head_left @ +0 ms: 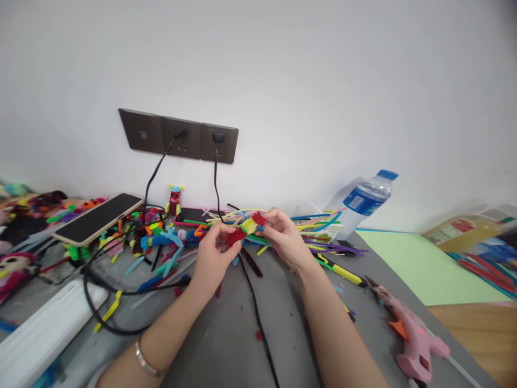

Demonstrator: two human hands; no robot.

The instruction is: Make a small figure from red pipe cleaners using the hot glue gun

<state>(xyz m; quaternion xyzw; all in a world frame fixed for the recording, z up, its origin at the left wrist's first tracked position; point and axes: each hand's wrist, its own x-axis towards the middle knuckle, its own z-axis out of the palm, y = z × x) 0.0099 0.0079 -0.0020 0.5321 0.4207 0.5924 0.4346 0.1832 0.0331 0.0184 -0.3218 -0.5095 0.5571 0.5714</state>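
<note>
Between my two hands is a small fuzzy piece of red and yellow pipe cleaner, raised above the grey table. Its left red end is pinched by the thumb and fingers of my left hand. My right hand grips the other red end, with a bit of blue showing at the thumb. Behind the hands lies a bundle of loose coloured pipe cleaners. A small dark red figure with yellow limbs stands against the wall to the left.
A pink glue gun lies at the right, near a yellow cutter. A water bottle leans by the wall. At left are a phone, a white power strip, tangled black cables and several fuzzy figures.
</note>
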